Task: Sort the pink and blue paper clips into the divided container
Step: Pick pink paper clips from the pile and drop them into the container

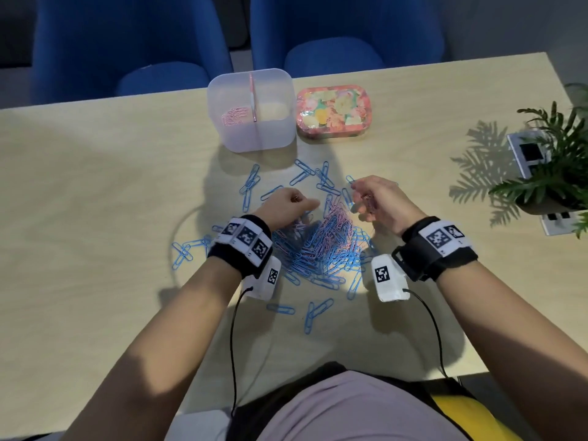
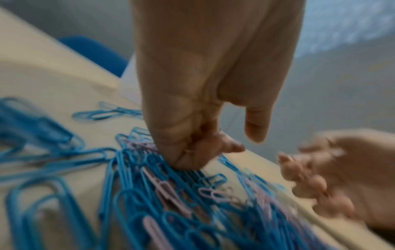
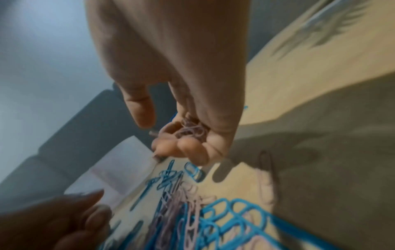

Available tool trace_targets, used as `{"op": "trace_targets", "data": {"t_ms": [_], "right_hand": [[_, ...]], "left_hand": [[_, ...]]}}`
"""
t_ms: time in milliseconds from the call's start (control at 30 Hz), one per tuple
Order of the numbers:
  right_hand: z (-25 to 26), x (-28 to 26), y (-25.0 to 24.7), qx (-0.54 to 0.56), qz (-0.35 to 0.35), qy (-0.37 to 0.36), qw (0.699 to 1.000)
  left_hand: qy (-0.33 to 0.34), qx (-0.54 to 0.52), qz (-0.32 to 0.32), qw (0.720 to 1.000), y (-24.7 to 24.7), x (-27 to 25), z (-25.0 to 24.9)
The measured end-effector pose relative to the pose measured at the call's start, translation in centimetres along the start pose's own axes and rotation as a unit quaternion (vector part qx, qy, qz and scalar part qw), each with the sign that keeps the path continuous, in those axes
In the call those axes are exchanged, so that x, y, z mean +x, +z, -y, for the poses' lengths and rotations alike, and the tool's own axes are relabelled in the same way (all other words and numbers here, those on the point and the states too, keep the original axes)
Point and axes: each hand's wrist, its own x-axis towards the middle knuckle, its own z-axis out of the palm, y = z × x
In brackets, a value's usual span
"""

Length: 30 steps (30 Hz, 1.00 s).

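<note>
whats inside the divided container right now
The divided container holds a small heap of pink paper clips in its left compartment. The right compartment looks empty, though the frosted walls blur the view of its floor.

Bare table lies open left of the clip pile. Stray blue clips scatter between pile and container. A tin stands just beside the container's right wall; a plant crowds the far right edge.

Clip pile sits mid-table, divided container behind it, tin right beside that, potted plant off at the right edge.
</note>
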Motion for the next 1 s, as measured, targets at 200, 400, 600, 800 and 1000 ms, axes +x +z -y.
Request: {"op": "trace_targets", "data": {"t_ms": [200, 400, 600, 800, 1000], "right_hand": [[-0.4, 0.6, 0.8, -0.567, 0.025, -0.232, 0.790], [-0.7, 0.1, -0.2, -0.685, 0.037, -0.283, 0.670], [-2.8, -0.9, -0.2, -0.644, -0.033, -0.250, 0.722], [-1.5, -0.2, -0.2, -0.435, -0.069, -0.254, 0.861], [1.7, -1.5, -1.6, 0.120, 0.090, -0.019, 0.988]], "left_hand": [[0.107, 0.325, -0.107, 0.933, 1.4, -0.6, 1.1], [0.129, 0.398, -0.117, 0.901, 1.8, -0.9, 1.4], [0.161, 0.404, -0.133, 0.891, 1.9, -0.8, 1.6], [0.103, 0.118, -0.195, 0.968, 0.3, -0.7, 1.4], [0.044, -0.191, -0.014, 0.980, -0.3, -0.2, -0.4]]}}
